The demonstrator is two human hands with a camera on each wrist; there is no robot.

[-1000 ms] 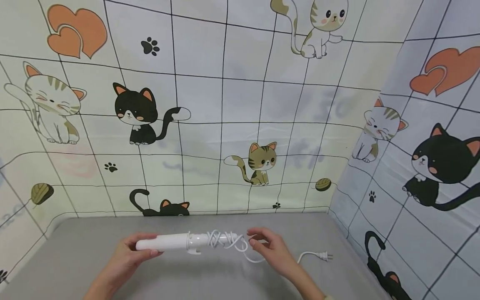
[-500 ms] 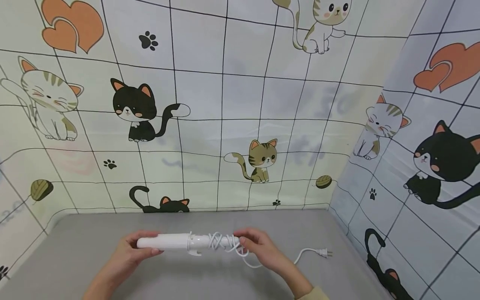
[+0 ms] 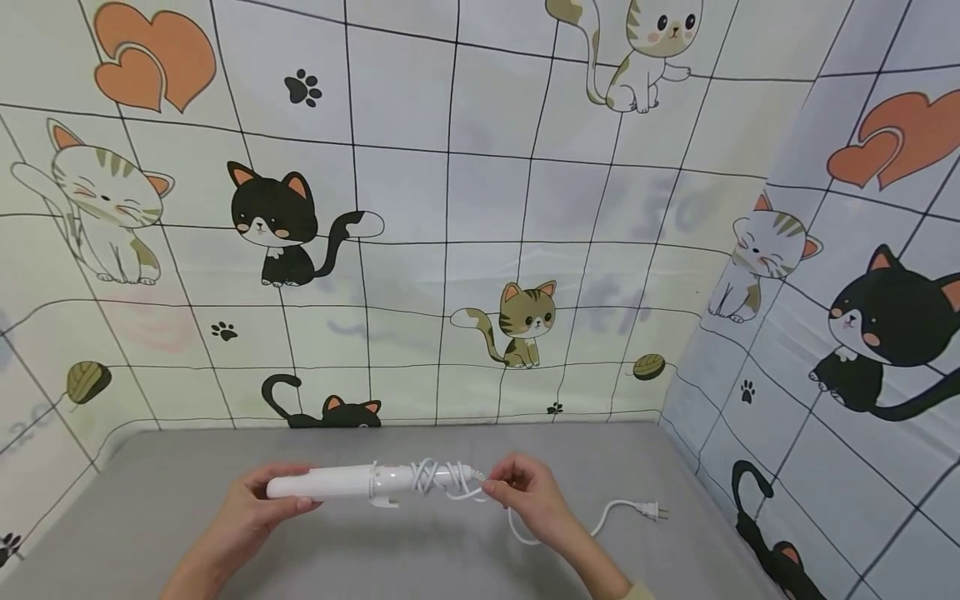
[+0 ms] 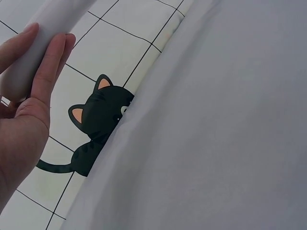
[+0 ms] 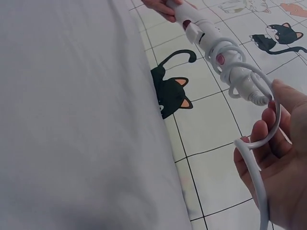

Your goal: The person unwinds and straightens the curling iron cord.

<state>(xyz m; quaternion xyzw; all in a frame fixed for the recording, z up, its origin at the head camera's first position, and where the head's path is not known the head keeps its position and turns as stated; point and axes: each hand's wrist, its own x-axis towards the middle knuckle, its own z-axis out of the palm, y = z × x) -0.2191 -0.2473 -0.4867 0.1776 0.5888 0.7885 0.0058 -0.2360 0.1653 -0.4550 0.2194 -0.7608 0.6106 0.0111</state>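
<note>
A white curling iron (image 3: 322, 482) is held sideways above the grey table, its barrel end to the left. My left hand (image 3: 243, 521) grips that end, thumb on the near side and fingers behind; the left wrist view shows the smooth white barrel (image 4: 45, 40) in the palm. Loops of white power cord (image 3: 427, 477) wind around the handle. At the handle's tail my right hand (image 3: 536, 500) pinches the cord between thumb and fingers. In the right wrist view a loose stretch of cord (image 5: 256, 177) hangs past the fingers, and red buttons (image 5: 220, 59) show on the handle.
The two-prong plug (image 3: 649, 511) lies on the grey tabletop (image 3: 360, 558) right of the right hand, joined to the cord's free end. Cloth printed with cats and grid lines (image 3: 397, 333) hangs behind the table and along its right side.
My right hand first reached left to the cord at the handle's tail, then drew back slightly right, pinching it. The left hand and curling iron have barely moved.
</note>
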